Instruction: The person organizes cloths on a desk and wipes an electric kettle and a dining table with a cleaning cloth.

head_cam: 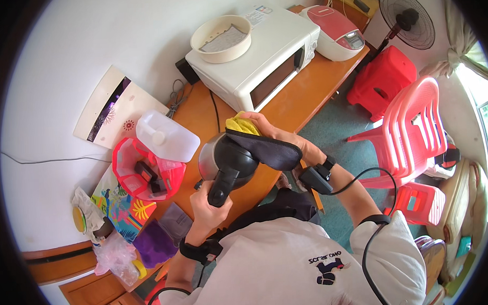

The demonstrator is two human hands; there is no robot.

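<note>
My left hand (209, 206) grips the black handle of an electric kettle (236, 159) with a steel body and a black lid. The kettle is held up over the wooden table, tilted. On its far right side my right hand (267, 127) holds a yellow cloth (245, 124) bunched near the kettle's top. A flat, dark, oval piece (278, 149) lies between the cloth and my right wrist; what it is made of I cannot tell. The kettle hides part of the cloth and some of the table.
On the wooden table (314, 85) stand a white microwave (260, 43) with a cream basin (220, 56) on top, and a red-and-white rice cooker (332, 32). Left are a plastic jug (167, 135), a pink bag (124, 177) and a purple cloth (154, 244). Pink chairs (412, 134) stand right.
</note>
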